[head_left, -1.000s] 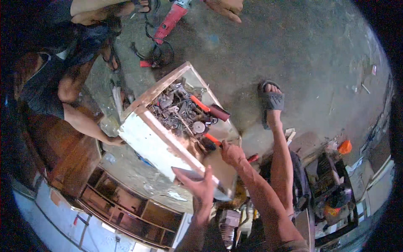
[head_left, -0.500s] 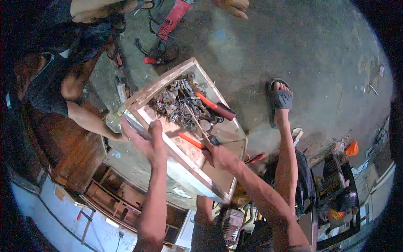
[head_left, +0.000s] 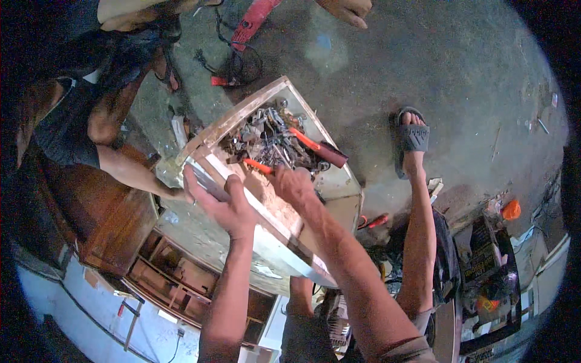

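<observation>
wooden drawer, white front, sits on the concrete floor ahead of the wearer, turned at a slant. left hand is clamped over the front wall near its left corner, thumb on the top edge, fingers down the outer side. right hand is inside the drawer, curled round 1 end of an orange-handled tool; fingertips hidden, orange part points left. just beyond: heap of small metal hardware, mixed pieces, too jumbled to sort. a 2nd orange handle lies across the heap's right side, its dark red end toward the right wall.

around: red power tool with black cable on the floor, far side. co-worker's hand just beside the drawer's left corner. 1 foot in a grey slide sandal, right of the drawer.
</observation>
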The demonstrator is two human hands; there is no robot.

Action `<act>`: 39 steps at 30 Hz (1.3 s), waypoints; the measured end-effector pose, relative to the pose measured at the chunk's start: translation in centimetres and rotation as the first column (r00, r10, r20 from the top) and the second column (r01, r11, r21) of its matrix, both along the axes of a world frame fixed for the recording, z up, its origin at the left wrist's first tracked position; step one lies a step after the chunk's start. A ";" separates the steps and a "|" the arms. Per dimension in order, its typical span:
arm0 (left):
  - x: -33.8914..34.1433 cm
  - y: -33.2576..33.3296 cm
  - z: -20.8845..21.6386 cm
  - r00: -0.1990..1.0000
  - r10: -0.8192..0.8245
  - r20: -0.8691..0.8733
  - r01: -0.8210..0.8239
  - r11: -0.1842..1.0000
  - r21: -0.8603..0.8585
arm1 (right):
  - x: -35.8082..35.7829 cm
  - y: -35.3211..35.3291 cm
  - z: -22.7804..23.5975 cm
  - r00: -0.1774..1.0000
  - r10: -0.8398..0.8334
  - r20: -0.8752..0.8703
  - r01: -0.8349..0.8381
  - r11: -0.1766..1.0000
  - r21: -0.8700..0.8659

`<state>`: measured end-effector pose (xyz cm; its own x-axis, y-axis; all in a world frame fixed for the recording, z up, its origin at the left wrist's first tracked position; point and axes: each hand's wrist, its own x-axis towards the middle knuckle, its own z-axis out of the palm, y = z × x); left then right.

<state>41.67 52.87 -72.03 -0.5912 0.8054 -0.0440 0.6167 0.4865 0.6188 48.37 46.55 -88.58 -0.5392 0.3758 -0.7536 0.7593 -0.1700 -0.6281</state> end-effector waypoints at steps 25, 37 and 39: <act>-2.7 -0.4 0.9 0.996 -0.034 -0.088 0.031 0.999 -0.045 | 9.2 -0.9 5.2 0.992 -0.056 -0.115 0.051 0.998 -0.048; -1.4 -0.6 -0.2 0.988 -0.108 -0.112 0.102 0.993 -0.057 | 0.1 1.3 -0.2 0.996 0.054 0.076 -0.049 0.997 -0.059; -1.6 -0.3 0.3 0.996 -0.060 -0.067 0.059 0.998 -0.021 | 0.4 2.0 0.0 0.990 0.118 0.081 -0.111 0.991 -0.080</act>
